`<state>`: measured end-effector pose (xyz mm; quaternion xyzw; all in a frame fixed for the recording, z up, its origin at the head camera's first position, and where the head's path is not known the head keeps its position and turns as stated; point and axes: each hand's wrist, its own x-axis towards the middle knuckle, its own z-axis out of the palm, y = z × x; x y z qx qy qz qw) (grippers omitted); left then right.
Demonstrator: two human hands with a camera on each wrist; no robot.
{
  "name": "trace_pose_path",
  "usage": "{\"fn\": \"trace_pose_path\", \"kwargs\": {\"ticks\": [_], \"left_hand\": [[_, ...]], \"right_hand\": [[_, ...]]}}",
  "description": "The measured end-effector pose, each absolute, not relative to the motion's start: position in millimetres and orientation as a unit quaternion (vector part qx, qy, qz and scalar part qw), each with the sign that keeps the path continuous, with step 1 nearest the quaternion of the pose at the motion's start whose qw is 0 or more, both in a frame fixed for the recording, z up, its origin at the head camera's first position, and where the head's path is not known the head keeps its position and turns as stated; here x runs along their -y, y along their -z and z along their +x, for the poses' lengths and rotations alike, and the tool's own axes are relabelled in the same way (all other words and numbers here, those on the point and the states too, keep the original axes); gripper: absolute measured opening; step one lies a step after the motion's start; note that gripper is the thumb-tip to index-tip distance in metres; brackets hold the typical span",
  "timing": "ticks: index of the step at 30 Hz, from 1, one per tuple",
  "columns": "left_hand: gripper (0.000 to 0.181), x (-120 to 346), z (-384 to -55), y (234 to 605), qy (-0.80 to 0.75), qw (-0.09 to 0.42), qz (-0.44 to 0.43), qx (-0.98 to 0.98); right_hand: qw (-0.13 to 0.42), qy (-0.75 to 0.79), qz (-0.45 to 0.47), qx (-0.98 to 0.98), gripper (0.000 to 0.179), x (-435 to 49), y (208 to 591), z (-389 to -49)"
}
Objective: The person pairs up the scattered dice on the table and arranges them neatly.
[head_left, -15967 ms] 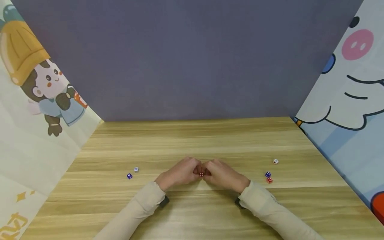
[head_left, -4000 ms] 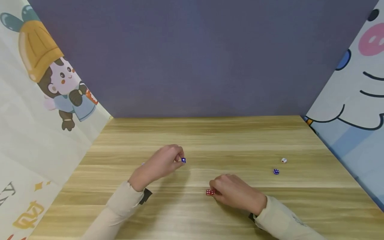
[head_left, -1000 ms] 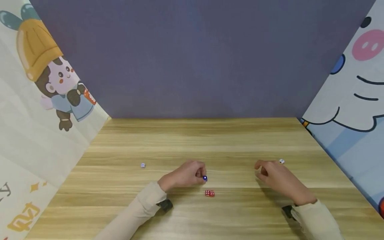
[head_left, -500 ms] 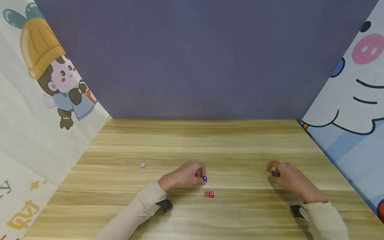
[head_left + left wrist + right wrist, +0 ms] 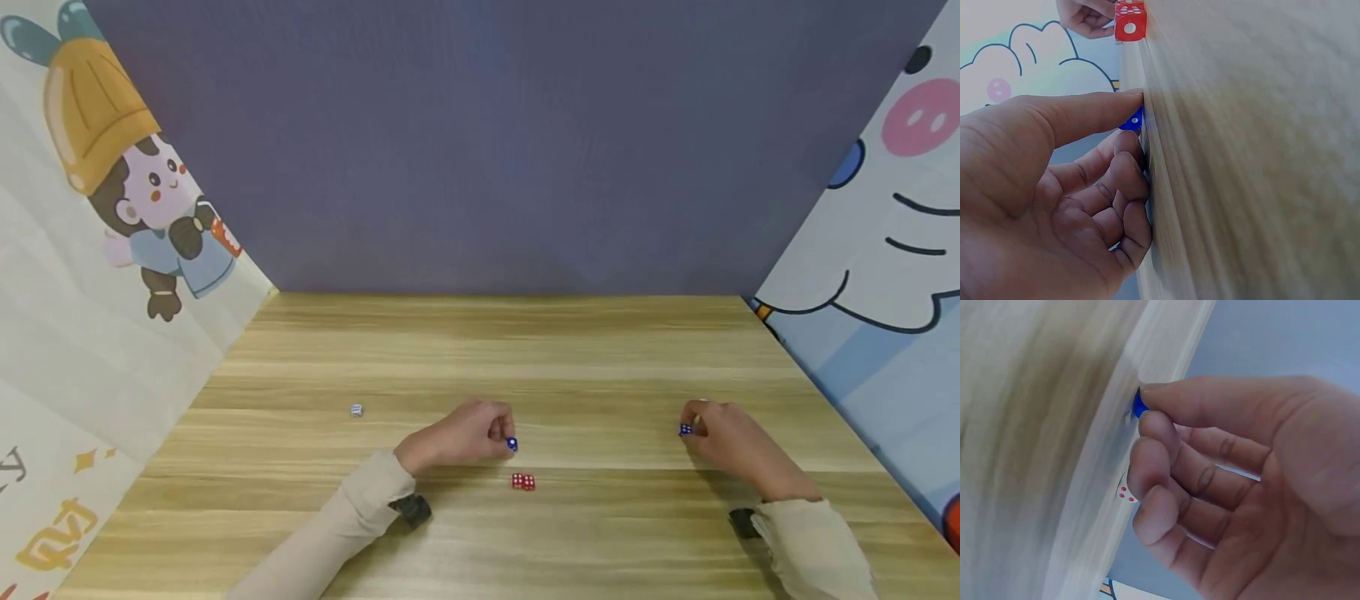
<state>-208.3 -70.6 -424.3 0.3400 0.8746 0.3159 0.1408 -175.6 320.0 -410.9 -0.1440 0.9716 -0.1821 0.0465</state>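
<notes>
My left hand (image 5: 461,435) pinches a blue die (image 5: 512,444) between thumb and index finger, low at the tabletop near the middle. In the left wrist view that blue die (image 5: 1134,119) shows one white pip between the fingertips. At the right, my right hand (image 5: 738,446) pinches another blue die (image 5: 686,430); in the right wrist view only a sliver of this blue die (image 5: 1140,404) shows. Two red dice (image 5: 523,482) lie side by side just in front of my left hand. A white die (image 5: 1125,490) sits behind my right fingers, mostly hidden in the head view.
Another white die (image 5: 357,411) lies on the wooden table (image 5: 480,350) to the left. A grey panel (image 5: 487,150) stands along the back edge. Side panels with cartoon prints flank the table, such as the one at right (image 5: 900,275).
The right hand left the red dice, moved right to the second blue die and now pinches it. The left hand brought its blue die down beside the red pair and has stayed there.
</notes>
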Motion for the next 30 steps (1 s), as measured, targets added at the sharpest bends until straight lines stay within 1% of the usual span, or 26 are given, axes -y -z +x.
{"fn": "trace_pose_path", "kwargs": {"ticks": [7, 30], "left_hand": [[0.015, 71.4, -209.4, 423.6, -0.319, 0.145, 0.342, -0.872], [0.015, 70.4, -203.9, 422.9, -0.332, 0.147, 0.343, -0.866]], "right_hand": [[0.034, 0.184, -0.147, -0.971, 0.009, -323.0, 410.9, -176.7], [0.025, 0.188, -0.155, -0.970, 0.008, -325.0, 414.7, -175.4]]}}
